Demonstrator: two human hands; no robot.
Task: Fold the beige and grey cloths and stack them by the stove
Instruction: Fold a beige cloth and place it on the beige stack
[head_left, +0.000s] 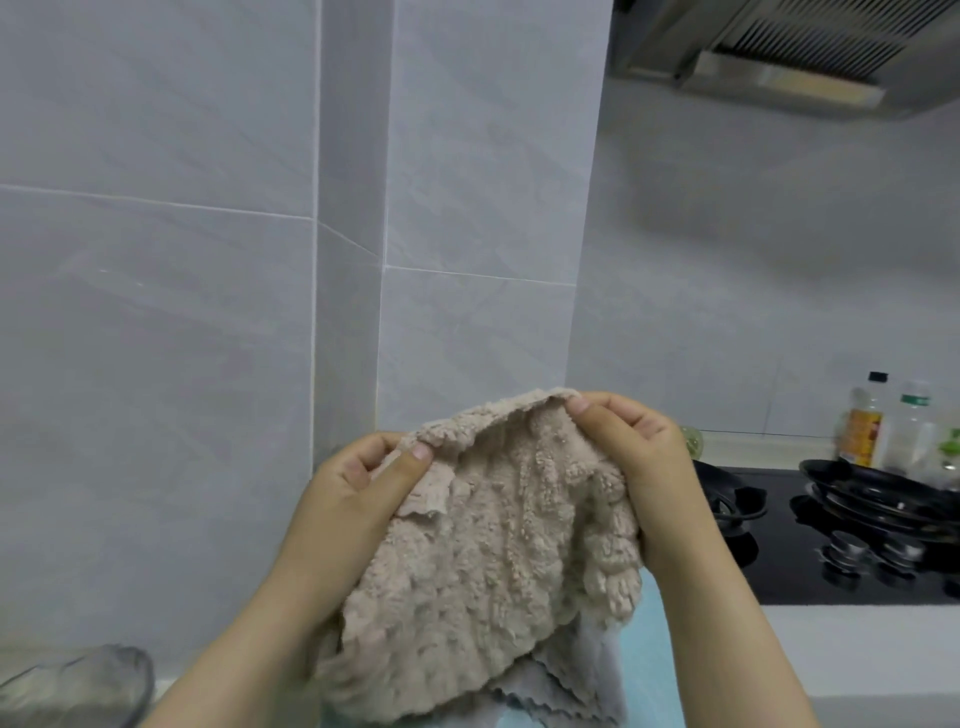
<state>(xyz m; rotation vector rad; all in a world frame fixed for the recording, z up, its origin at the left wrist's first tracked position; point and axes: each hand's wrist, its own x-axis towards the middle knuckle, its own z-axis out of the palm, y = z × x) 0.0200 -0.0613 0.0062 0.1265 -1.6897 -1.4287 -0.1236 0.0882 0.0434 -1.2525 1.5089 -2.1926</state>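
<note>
Here, the thumb and curled fingers of the left hand (358, 483) pinch the top edge of the beige cloth (493, 561) at its ten o'clock corner. The right hand (634, 452) pinches the same edge at one o'clock, thumb in front and fingers wrapped behind the pile. Both hands hold the cloth up off the counter, in front of the tiled wall (208, 260). It hangs between them in a rumpled, fluffy bunch, its upper hem sagging in a shallow arc from one grip to the other. At five o'clock of the beige cloth, the grey cloth (571, 686) lies lower down with a scalloped edge showing, on a pale blue mat (657, 649); whether the hanging cloth touches it cannot be told. Out at three o'clock the black stove (779, 571) is set into the white counter (857, 654), with a dark wok (883, 493) on its far burner and round knobs (847, 553) along the front. Bottles (865, 421) stand against the wall at two o'clock, behind the wok, and the range hood (805, 57) hangs at one o'clock of the frame. At seven o'clock sits a clear glass bowl (78, 686).
</note>
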